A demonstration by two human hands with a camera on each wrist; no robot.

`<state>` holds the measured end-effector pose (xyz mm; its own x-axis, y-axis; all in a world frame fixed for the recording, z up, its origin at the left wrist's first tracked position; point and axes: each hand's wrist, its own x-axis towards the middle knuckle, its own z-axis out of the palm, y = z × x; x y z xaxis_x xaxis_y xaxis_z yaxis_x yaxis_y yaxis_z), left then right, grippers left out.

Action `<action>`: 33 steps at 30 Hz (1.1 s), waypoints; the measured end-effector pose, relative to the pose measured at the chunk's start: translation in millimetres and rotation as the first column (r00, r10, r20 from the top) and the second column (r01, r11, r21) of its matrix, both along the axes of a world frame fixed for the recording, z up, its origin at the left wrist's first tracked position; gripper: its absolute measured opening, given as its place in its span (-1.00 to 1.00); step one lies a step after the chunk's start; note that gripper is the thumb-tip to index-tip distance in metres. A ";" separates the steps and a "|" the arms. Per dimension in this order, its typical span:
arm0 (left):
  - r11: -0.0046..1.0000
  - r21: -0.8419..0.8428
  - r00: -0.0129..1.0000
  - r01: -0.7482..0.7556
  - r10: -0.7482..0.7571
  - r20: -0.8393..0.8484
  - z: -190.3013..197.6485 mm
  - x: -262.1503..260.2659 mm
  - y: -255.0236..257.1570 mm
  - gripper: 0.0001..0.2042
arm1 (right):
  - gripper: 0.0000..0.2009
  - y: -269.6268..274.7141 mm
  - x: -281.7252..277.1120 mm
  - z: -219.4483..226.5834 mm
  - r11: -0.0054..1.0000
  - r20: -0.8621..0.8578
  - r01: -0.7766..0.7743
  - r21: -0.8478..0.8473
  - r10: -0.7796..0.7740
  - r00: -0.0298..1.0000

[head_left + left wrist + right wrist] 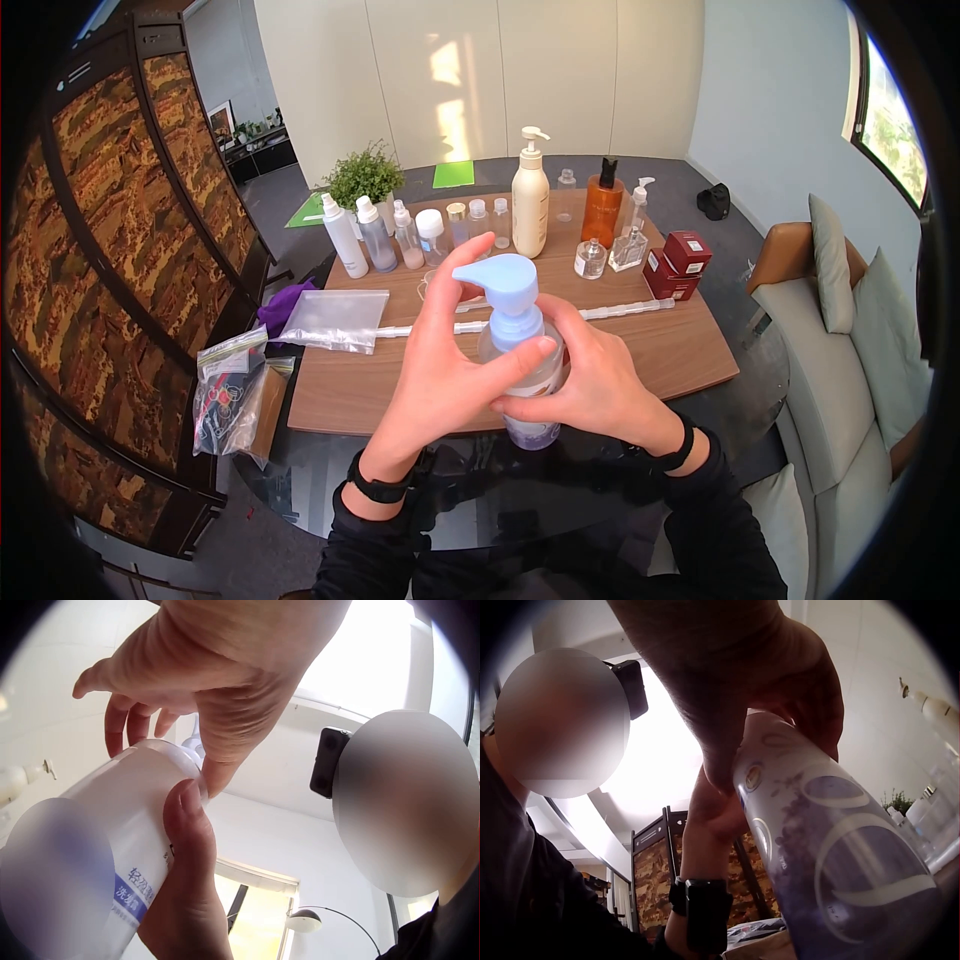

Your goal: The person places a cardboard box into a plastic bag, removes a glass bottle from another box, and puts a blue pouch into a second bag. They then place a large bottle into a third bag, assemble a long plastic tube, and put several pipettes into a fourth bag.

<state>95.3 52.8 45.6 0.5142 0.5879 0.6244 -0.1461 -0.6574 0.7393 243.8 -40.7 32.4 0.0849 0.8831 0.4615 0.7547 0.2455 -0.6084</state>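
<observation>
Held up in front of me over the table's near edge is a shampoo bottle (532, 434) with a pale blue pump head (508, 282). Purple patterns and a blue label band mark its whitish body (124, 825). My left hand (448, 382) holds it near the neck, thumb across the shoulder and index finger raised beside the spout. Lower on the other side, my right hand (605, 378) grips the body, its thumb lying along the front in the left wrist view. The bottle partly hides the fingers behind it.
On the wooden table (340, 390) stand several small bottles, a tall cream pump bottle (530, 205), an amber bottle (602, 210) and red boxes (678, 265). A clear plastic strip (630, 310) lies across it. Zip bags (235, 395) sit at the left edge; a sofa (830, 370) stands right.
</observation>
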 end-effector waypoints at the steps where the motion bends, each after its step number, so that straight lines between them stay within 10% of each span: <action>1: 1.000 -0.011 1.000 0.007 -0.007 0.001 0.4 -0.2 -0.3 -0.21 | -0.14 -0.1 0.3 -0.2 1.000 -0.003 0.001 0.009 -0.001 1.000; 16: 0.976 -0.119 0.983 0.182 -0.179 0.029 1.0 -5.4 2.8 -0.20 | -0.11 -0.5 0.0 1.3 1.000 -0.014 -0.010 -0.001 0.009 1.000; 27: 0.730 -0.397 0.829 0.557 -0.517 0.212 14.9 -11.3 0.9 -0.25 | -0.05 -5.8 6.8 3.0 0.928 -0.393 -0.371 -0.042 0.326 0.860; 33: 0.974 -0.118 0.979 0.195 -0.187 0.077 0.9 -4.8 6.7 -0.24 | -0.07 -4.8 10.0 5.2 0.970 -0.328 -0.220 -0.099 0.177 0.928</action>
<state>90.6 59.4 46.4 0.5851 0.5582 0.5883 -0.3107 -0.5157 0.7984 253.8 -45.5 37.6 0.0229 0.9477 0.3183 0.4632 0.2721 -0.8435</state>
